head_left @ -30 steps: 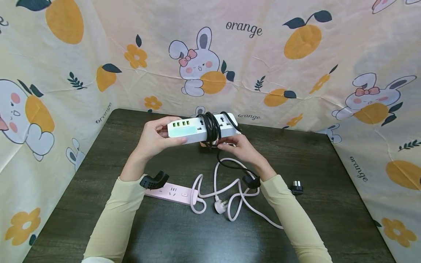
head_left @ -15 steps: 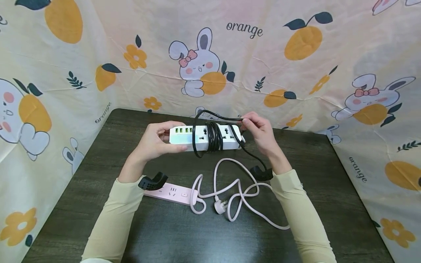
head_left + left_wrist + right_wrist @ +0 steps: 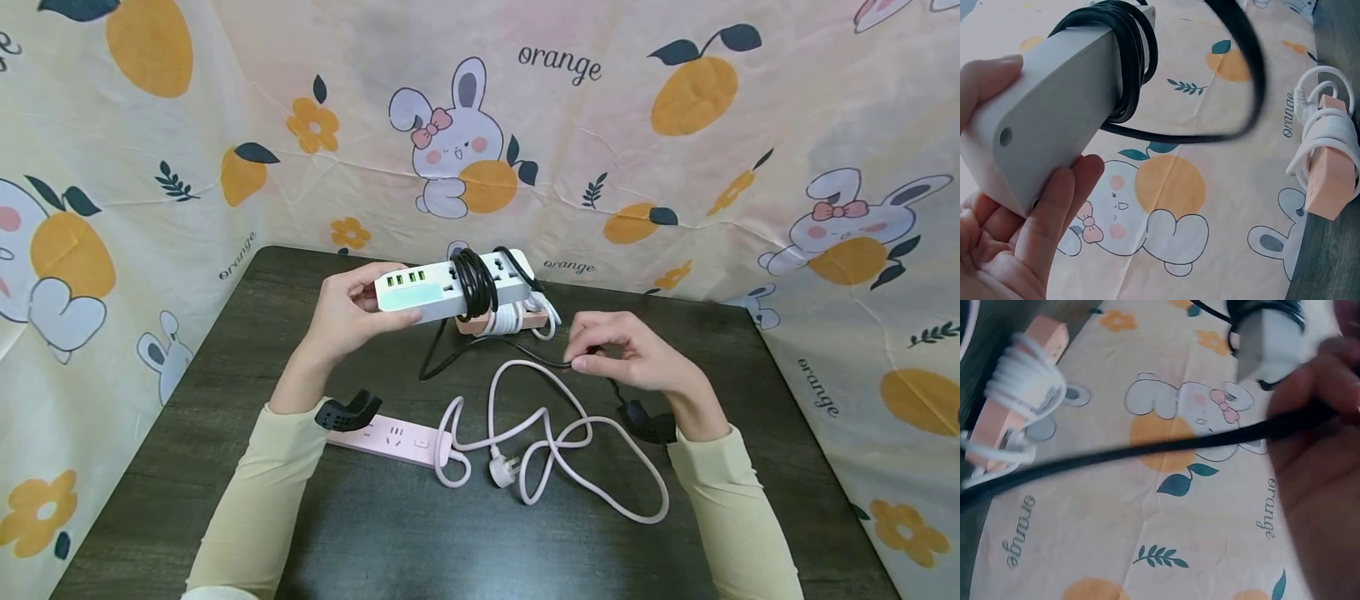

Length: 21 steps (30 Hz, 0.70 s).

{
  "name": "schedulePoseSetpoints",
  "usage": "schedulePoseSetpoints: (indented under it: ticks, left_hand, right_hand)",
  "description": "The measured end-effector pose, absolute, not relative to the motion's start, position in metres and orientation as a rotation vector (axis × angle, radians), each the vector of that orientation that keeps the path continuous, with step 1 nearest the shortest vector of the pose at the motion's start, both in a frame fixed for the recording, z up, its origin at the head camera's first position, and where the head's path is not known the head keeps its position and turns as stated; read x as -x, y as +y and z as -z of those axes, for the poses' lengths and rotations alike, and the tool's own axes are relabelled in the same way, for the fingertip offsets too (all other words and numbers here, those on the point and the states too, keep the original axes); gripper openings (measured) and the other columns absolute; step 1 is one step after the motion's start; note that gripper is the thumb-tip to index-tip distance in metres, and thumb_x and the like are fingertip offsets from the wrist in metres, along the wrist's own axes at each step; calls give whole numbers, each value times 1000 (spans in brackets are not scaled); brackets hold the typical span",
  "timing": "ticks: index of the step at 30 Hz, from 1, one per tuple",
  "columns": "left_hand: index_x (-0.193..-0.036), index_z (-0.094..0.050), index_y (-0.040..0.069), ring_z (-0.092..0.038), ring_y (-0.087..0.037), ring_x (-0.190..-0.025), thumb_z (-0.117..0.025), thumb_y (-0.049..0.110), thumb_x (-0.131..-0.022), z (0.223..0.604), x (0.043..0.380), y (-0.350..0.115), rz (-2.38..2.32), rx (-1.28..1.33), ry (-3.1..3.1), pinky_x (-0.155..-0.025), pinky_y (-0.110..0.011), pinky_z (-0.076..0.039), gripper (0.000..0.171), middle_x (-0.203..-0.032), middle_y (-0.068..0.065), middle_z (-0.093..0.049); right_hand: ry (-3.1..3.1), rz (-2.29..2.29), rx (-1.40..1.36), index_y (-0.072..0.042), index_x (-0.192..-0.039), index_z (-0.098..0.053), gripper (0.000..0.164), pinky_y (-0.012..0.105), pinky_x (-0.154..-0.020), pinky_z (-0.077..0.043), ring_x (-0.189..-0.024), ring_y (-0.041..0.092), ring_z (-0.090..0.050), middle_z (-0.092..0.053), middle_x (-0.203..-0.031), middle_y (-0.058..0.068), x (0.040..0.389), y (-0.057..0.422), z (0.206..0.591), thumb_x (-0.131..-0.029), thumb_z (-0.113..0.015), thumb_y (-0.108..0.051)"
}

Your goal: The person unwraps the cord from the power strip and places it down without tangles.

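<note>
My left hand (image 3: 341,312) grips the left end of a white power strip (image 3: 411,292), thumb in front, and holds it up over the back of the table. Green USB ports show near that end. A black cord (image 3: 474,285) is coiled around the strip's middle. From the coil a loose length hangs down and runs right to my right hand (image 3: 630,354), which pinches it between thumb and fingers. In the right wrist view the taut cord (image 3: 1166,447) crosses the frame. The left wrist view shows the strip's plain end (image 3: 1054,112) against my palm.
A pink power strip (image 3: 405,442) lies in front, its pale cord (image 3: 558,450) looped across the dark table (image 3: 450,550), with a white plug (image 3: 501,471). Behind the held strip lies a peach power strip (image 3: 1329,194) wrapped in white cord. A patterned cloth (image 3: 300,208) hangs behind the table.
My right hand has pulled a length of black cord over the strip, then down and to the right, away from it. The left hand keeps hold of the strip, tilting it slightly.
</note>
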State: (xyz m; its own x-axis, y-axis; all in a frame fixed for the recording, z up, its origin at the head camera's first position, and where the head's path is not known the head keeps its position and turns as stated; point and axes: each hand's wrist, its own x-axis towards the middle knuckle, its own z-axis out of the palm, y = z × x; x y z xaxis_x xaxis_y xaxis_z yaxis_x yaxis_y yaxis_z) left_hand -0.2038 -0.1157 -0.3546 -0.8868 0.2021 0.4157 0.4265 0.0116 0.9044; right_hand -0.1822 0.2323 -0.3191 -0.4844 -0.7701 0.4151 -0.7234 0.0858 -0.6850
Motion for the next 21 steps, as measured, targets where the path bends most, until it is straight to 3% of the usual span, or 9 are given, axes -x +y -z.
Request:
schedulePoseSetpoints:
  ticks: [5,8,12,16,21]
  left_hand:
    - [-110,-59,-15,-65,-11,-74,-73,-17,-65,351,201,-118,2032,664,-2046,-64,-22,-54,47,-93,-1,-65]
    - [-109,-58,-15,-65,-12,-75,-72,-17,-65,350,201,-119,2038,702,-2053,-65,-22,-54,47,-94,0,-65]
    - [-108,-59,-15,-65,-12,-75,-72,-16,-64,351,200,-120,2009,778,-2099,-64,-23,-54,46,-96,-6,-65]
    - [-108,-59,-14,-64,-12,-72,-73,-14,-65,352,199,-122,1974,825,-2150,-61,-23,-54,45,-96,-15,-64]
    - [-109,-60,-12,-64,-12,-73,-75,-12,-66,355,200,-127,1940,783,-2201,-61,-22,-53,46,-98,-19,-63]
  right_hand:
    - [2632,936,1290,-12,-81,-70,16,22,-51,-38,-58,6,-42,-53,-72,-7,188,231,332,-83,-66,3]
    - [2865,809,1021,-4,-80,-70,8,27,-53,-39,-59,10,-45,-54,-71,0,199,230,341,-84,-64,0]
    - [3169,847,666,4,-84,-70,9,32,-57,-39,-62,20,-49,-57,-74,11,212,233,348,-86,-63,-2]
    - [3410,1200,396,7,-84,-68,11,26,-58,-36,-64,16,-47,-56,-73,10,218,240,344,-87,-64,-3]
    - [3005,2339,344,13,-85,-66,9,16,-58,-39,-64,7,-51,-60,-77,-2,211,256,327,-86,-60,6]
